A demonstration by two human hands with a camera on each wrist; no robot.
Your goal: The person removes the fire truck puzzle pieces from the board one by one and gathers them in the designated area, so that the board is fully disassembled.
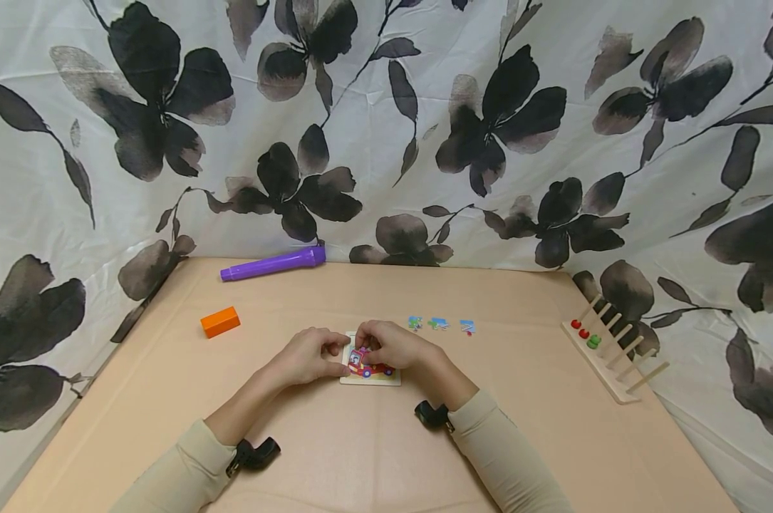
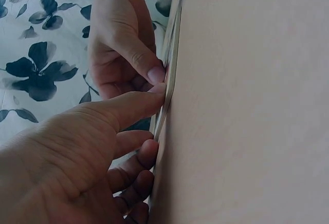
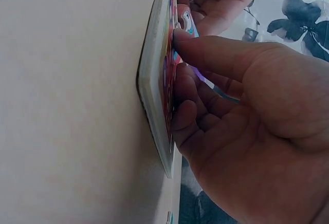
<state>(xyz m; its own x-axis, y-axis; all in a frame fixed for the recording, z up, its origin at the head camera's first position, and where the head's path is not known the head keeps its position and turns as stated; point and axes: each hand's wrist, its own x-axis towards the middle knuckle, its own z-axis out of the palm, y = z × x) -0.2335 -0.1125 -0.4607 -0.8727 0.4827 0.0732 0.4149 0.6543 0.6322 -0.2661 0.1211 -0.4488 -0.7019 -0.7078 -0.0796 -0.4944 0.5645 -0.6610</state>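
Observation:
A small wooden jigsaw board (image 1: 372, 380) with a picture of a red vehicle lies mid-table between the hands. My left hand (image 1: 305, 356) holds the board's left edge, thumb near the front corner and curled fingers farther back. Over the picture, my right hand (image 1: 392, 344) pinches a colourful puzzle piece (image 3: 186, 19), which stands tilted up from the board in the right wrist view. The right fingers hide part of the picture. Three loose blue-and-green puzzle pieces (image 1: 439, 323) lie in a row beyond the right hand.
An orange block (image 1: 220, 323) lies at the left, with a purple marker-like tube (image 1: 273, 263) at the table's back edge. On the right stands a wooden peg rack (image 1: 607, 363) carrying red and green beads. A floral cloth (image 1: 386, 142) hangs behind the table.

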